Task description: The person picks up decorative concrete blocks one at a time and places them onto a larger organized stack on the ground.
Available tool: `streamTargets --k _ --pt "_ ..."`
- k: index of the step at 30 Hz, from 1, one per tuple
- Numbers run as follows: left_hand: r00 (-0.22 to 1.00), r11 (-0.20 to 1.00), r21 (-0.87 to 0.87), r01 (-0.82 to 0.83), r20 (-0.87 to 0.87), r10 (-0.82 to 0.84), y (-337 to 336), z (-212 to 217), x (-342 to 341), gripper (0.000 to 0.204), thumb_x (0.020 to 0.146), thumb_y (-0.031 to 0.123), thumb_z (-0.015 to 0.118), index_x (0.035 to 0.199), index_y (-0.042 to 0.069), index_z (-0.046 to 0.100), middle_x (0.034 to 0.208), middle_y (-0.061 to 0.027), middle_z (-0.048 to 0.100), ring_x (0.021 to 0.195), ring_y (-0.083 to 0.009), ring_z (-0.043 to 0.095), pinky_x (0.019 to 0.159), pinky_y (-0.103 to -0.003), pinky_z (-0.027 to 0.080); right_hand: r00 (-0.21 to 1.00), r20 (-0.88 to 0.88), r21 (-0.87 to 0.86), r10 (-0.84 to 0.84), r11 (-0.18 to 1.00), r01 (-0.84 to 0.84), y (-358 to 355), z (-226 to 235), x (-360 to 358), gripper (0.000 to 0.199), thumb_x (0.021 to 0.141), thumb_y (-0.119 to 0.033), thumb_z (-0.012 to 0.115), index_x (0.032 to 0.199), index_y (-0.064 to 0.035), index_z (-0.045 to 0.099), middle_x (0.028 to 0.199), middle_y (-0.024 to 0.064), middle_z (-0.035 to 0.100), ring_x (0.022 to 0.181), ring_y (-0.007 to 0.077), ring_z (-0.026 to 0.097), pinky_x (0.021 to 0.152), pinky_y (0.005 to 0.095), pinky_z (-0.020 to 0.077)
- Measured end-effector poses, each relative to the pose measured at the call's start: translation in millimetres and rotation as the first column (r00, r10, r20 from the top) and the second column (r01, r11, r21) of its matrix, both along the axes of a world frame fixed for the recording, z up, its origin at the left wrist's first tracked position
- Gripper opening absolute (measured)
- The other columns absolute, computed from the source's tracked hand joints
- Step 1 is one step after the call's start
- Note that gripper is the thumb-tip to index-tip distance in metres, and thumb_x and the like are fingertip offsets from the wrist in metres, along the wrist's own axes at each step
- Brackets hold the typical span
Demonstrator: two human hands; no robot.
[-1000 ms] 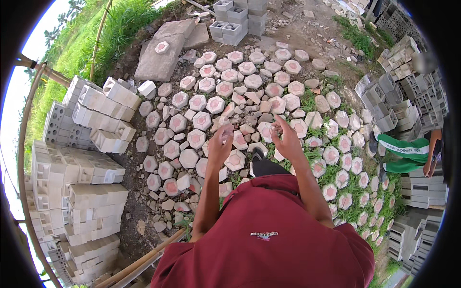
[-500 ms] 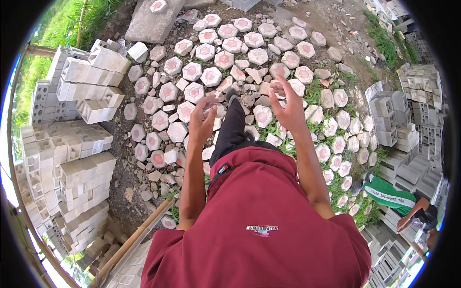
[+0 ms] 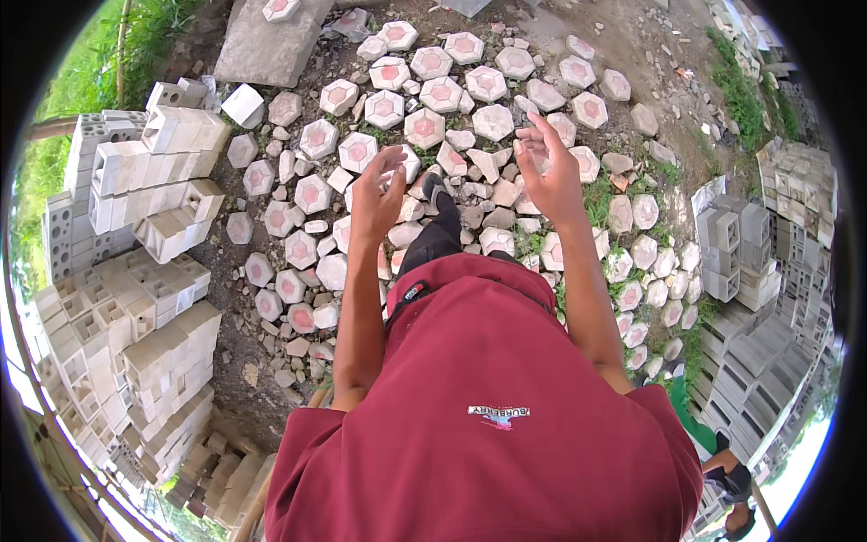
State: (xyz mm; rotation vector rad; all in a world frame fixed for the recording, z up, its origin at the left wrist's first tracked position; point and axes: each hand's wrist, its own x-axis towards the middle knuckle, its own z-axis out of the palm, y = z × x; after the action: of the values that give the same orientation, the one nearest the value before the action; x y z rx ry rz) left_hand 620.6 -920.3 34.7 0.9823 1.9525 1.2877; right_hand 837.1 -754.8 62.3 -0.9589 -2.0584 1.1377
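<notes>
My left hand (image 3: 379, 194) is raised at chest height with its fingers loosely curved and apart, holding nothing. Level with it on the other side, my right hand (image 3: 549, 176) is also empty, its fingers spread. Below both hands lie many hexagonal paving stones (image 3: 424, 128), pale grey with pinkish centres, set in loose rows on the ground. Nearest the left fingertips is one such hexagonal stone (image 3: 358, 152); a plainer stone (image 3: 493, 122) lies just left of the right fingertips. Neither hand touches any of them. My shoe (image 3: 438, 191) rests among broken stone pieces (image 3: 483, 164).
Hollow concrete blocks (image 3: 163, 135) are stacked high along the left. More grey block stacks (image 3: 736, 235) line the right side. A flat concrete slab (image 3: 271, 41) lies at the far left. At the lower right is another person in green trousers (image 3: 691, 420). Grass grows between some stones.
I have stepped forward, so the stones and block stacks have shifted in view. The person in green has dropped toward the lower right edge. Both hands stay raised and empty.
</notes>
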Motion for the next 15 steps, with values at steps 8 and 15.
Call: streamTargets --k 8,15 --pt "1.0 0.999 0.049 -0.017 -0.005 0.017 97 38 -105 0.031 0.093 0.009 0.055 0.124 0.002 0.057 0.111 -0.0127 0.068 0.102 -0.0203 0.065 0.089 -0.036 0.051 0.997 -0.065 0.03 0.047 0.999 -0.045 79 19 -111 0.049 0.089 -0.017 0.061 0.134 -0.001 0.047 0.107 0.0155 0.066 0.093 0.0237 0.066 0.086 0.0351 0.0497" --pt "0.996 0.995 0.098 -0.028 0.092 0.019 159 26 -147 0.032 0.092 0.007 0.055 0.123 0.001 0.057 0.112 -0.0137 0.067 0.106 -0.0217 0.063 0.092 -0.038 0.049 0.996 -0.058 0.052 0.067 0.997 -0.064 145 22 -173 0.046 0.09 -0.016 0.061 0.132 -0.0012 0.049 0.106 0.016 0.066 0.092 0.0232 0.066 0.084 0.0349 0.0509"
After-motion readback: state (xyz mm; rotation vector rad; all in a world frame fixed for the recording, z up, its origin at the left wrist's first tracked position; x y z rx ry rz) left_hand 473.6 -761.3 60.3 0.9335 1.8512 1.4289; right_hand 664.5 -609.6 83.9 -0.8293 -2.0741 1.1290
